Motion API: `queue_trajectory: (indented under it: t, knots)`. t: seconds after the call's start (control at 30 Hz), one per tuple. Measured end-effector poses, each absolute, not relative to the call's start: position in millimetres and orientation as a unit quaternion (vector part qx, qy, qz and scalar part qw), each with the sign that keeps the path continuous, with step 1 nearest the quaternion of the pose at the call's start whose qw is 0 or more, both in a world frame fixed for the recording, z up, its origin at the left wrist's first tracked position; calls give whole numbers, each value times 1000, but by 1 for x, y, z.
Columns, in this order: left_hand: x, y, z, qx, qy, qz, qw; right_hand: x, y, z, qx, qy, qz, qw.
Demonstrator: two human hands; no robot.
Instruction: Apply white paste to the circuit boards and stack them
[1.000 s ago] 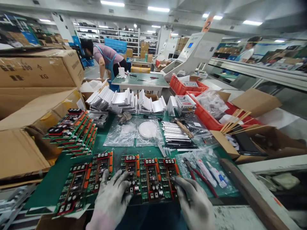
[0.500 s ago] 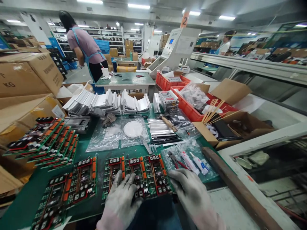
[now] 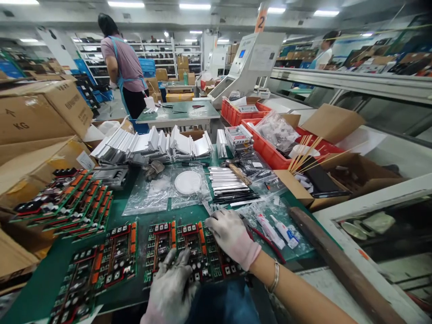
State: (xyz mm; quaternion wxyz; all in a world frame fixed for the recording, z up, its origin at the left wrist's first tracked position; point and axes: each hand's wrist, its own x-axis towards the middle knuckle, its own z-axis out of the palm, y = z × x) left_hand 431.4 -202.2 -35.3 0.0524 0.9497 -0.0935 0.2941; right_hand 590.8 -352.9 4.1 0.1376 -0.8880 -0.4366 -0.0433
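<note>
My left hand, in a pale glove, rests with its fingers apart on the lower part of the middle circuit boards. Also gloved, my right hand reaches over the top of the rightmost board, its fingertips bent down near its upper edge; what they touch is hidden under the hand. Red-handled pliers lie just right of my right wrist, beside two tubes. More boards lie flat at the left.
Stacked boards stand at the left by cardboard boxes. Metal profiles line the table's back, before them bags, a white disc, metal strips and a hammer. A brown bar lies right. A person stands beyond.
My right hand has moved left and forward, from beside the rightmost board to over its top. The pliers' handles now lie farther right and nearer. The person behind stands more upright.
</note>
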Motion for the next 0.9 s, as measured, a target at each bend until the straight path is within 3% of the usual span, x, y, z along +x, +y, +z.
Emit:
queue_trajectory:
  t: [0.73, 0.9]
  knots:
    - [431, -198, -33, 950, -98, 288, 63, 590, -360, -12, -871, -444, -101, 183]
    - [441, -195, -25, 956, -85, 271, 68, 596, -414, 6, -876, -369, -137, 278]
